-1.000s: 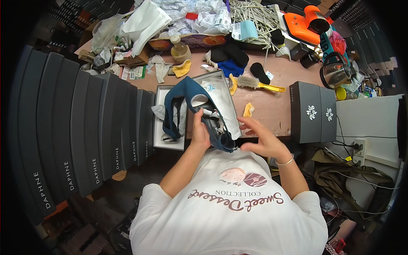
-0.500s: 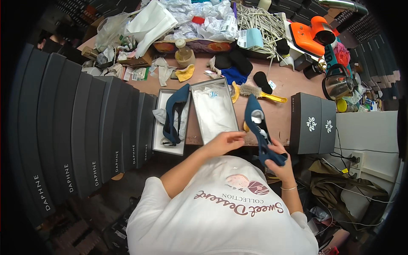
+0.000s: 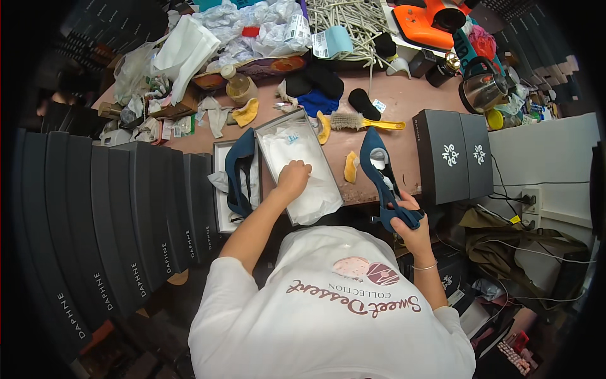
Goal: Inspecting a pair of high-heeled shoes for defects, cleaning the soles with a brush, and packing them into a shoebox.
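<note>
My right hand (image 3: 409,222) grips a dark blue high-heeled shoe (image 3: 380,172) by its heel end, toe pointing away over the table edge. My left hand (image 3: 294,174) rests with curled fingers on white tissue paper (image 3: 297,165) lying in an open box lid (image 3: 273,131). Left of it, a second blue shoe (image 3: 239,174) lies in the open shoe box (image 3: 219,215) on more tissue.
Several dark shoe boxes (image 3: 120,208) stand in a row at the left. Two closed dark boxes (image 3: 453,158) sit at the right. A yellow-handled brush (image 3: 363,122), yellow cloths (image 3: 246,114), black insoles, a bottle (image 3: 235,86), crumpled paper and an orange tool (image 3: 429,19) crowd the far table.
The right hand has carried the blue shoe out to the right, away from the box. The left hand let go of it and reached forward onto the tissue in the lid.
</note>
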Action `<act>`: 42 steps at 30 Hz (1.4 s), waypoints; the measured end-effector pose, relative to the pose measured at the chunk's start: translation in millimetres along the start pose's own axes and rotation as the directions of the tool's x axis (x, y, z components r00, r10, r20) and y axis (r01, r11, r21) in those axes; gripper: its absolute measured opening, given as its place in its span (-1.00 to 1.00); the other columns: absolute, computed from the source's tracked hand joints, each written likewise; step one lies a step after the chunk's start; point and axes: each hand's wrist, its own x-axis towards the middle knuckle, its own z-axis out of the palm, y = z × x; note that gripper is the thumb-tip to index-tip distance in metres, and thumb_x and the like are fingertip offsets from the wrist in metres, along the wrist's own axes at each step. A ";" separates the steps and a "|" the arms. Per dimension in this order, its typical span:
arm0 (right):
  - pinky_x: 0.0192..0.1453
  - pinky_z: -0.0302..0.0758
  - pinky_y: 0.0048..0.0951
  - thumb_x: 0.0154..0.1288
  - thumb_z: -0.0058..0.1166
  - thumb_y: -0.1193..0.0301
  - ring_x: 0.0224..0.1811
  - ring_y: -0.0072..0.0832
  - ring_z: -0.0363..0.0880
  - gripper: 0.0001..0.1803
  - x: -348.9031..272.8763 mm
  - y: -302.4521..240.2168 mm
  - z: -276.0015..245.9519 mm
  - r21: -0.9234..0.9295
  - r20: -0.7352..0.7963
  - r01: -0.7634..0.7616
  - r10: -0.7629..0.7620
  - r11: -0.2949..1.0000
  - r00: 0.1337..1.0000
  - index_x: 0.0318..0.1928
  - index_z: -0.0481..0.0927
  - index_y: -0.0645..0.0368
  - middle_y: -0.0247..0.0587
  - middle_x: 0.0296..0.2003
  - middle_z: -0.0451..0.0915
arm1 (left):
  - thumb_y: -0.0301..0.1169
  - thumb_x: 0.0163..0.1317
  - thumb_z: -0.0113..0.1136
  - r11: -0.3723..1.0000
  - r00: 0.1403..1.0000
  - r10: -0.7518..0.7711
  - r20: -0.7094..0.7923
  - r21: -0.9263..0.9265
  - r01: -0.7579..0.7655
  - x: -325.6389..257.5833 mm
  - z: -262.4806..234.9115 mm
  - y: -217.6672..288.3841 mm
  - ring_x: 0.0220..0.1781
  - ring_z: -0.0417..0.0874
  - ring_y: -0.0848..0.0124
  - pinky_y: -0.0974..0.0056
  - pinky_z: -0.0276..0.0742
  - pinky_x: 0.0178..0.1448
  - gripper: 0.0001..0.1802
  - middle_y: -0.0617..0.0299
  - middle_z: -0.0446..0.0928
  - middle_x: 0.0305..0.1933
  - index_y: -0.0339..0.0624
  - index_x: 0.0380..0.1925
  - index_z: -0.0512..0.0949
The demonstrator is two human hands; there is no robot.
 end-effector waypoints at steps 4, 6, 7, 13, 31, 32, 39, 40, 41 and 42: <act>0.29 0.27 -0.25 -0.03 0.36 0.25 0.28 -0.10 0.35 -0.53 2.5 9.2 -3.4 0.021 0.025 -0.023 0.023 1.000 0.999 -0.15 0.61 0.30 0.21 0.16 0.41 | -0.36 0.05 0.17 0.981 0.887 0.113 0.447 0.093 -0.172 -34.1 -18.1 4.0 -0.13 0.61 0.09 0.06 0.50 -0.05 -0.84 0.03 0.61 -0.31 -0.18 -0.40 0.63; 0.29 0.27 -0.25 -0.03 0.37 0.25 0.29 -0.09 0.34 -0.53 5.1 4.2 0.6 -0.011 0.018 -0.016 0.016 1.000 1.000 -0.16 0.61 0.30 0.20 0.14 0.43 | -0.27 0.11 0.17 0.993 0.918 0.080 0.388 -0.108 -0.041 -33.6 -18.4 -1.6 -0.13 0.64 0.08 -0.02 0.46 -0.04 -0.71 0.02 0.63 -0.25 -0.17 -0.22 0.63; 0.29 0.27 -0.25 -0.02 0.37 0.27 0.30 -0.09 0.34 -0.55 5.2 3.9 1.0 0.007 0.027 -0.008 0.008 1.000 1.000 -0.16 0.61 0.30 0.18 0.09 0.48 | -0.25 0.14 0.15 0.952 0.948 -0.073 0.310 -0.263 0.159 -24.8 -27.4 3.3 -0.11 0.64 0.09 -0.04 0.43 0.00 -0.68 0.01 0.63 -0.24 -0.17 -0.16 0.60; 0.32 0.22 -0.21 0.00 0.36 0.33 0.32 -0.09 0.30 -0.61 9.6 2.6 10.3 0.075 0.087 -0.006 -0.001 0.997 0.996 -0.18 0.59 0.27 0.00 -0.03 0.58 | -0.22 0.18 0.17 0.905 0.912 -0.396 -0.111 -0.213 0.367 53.1 -19.5 4.6 -0.17 0.66 0.08 0.00 0.46 -0.04 -0.57 0.01 0.65 -0.31 -0.18 0.01 0.50; -0.22 0.49 -0.45 0.11 0.27 0.11 -0.38 -0.50 0.56 -0.51 64.8 -15.1 69.6 -0.257 0.516 -0.048 0.179 0.965 0.837 -0.22 0.60 0.35 -0.18 -0.44 0.63 | -0.37 0.32 0.12 0.202 0.884 -0.375 -0.280 -0.955 -0.217 -25.2 -189.2 14.9 -0.54 0.41 0.65 0.55 0.31 -0.42 -0.82 0.38 0.50 -0.48 -0.25 -0.18 0.54; -0.23 0.49 -0.45 0.11 0.27 0.11 -0.39 -0.50 0.56 -0.51 65.3 -14.3 69.5 -0.217 0.495 -0.103 0.200 0.971 0.845 -0.23 0.60 0.36 -0.18 -0.45 0.62 | -0.35 0.31 0.15 0.239 0.893 -0.326 -0.309 -0.941 -0.239 -24.8 -194.1 19.3 -0.52 0.45 0.63 0.53 0.35 -0.40 -0.81 0.37 0.52 -0.47 -0.26 -0.23 0.55; -0.14 0.46 -0.53 0.15 0.26 0.27 -0.27 -0.60 0.51 -0.65 41.6 -19.5 24.5 0.266 0.308 -0.255 0.169 0.929 0.936 -0.20 0.58 0.31 -0.29 -0.31 0.59 | -0.33 0.12 0.32 0.816 0.802 -0.442 -0.402 -0.551 0.174 -17.3 -216.5 -3.1 -0.46 0.52 0.46 0.34 0.39 -0.36 -0.74 0.23 0.51 -0.48 -0.28 -0.49 0.49; -0.12 0.46 -0.54 0.15 0.26 0.30 -0.25 -0.61 0.50 -0.68 37.9 -19.1 15.4 0.326 0.264 -0.261 0.177 0.909 0.948 -0.20 0.57 0.30 -0.32 -0.28 0.58 | -0.32 0.08 0.32 0.870 0.783 -0.399 -0.477 -0.467 0.159 -13.7 -211.2 -5.6 -0.44 0.53 0.35 0.27 0.40 -0.32 -0.74 0.16 0.51 -0.46 -0.29 -0.47 0.49; -0.11 0.46 -0.56 0.16 0.25 0.26 -0.26 -0.63 0.49 -0.66 33.7 -16.3 9.7 0.432 0.209 -0.242 0.164 0.869 0.964 -0.22 0.56 0.30 -0.30 -0.30 0.58 | -0.32 0.04 0.33 0.914 0.761 -0.349 -0.547 -0.377 0.148 -8.0 -198.4 -13.6 -0.41 0.54 0.25 0.20 0.42 -0.29 -0.73 0.09 0.51 -0.44 -0.30 -0.46 0.49; -0.06 0.49 -0.53 0.15 0.25 0.20 -0.23 -0.56 0.56 -0.60 28.1 -12.3 -0.5 0.451 0.173 -0.234 0.173 0.861 0.970 -0.22 0.56 0.32 -0.21 -0.28 0.62 | -0.32 0.00 0.33 0.949 0.739 -0.290 -0.608 -0.280 0.142 -2.3 -185.6 -20.8 -0.39 0.55 0.14 0.13 0.43 -0.26 -0.71 0.02 0.51 -0.43 -0.30 -0.44 0.49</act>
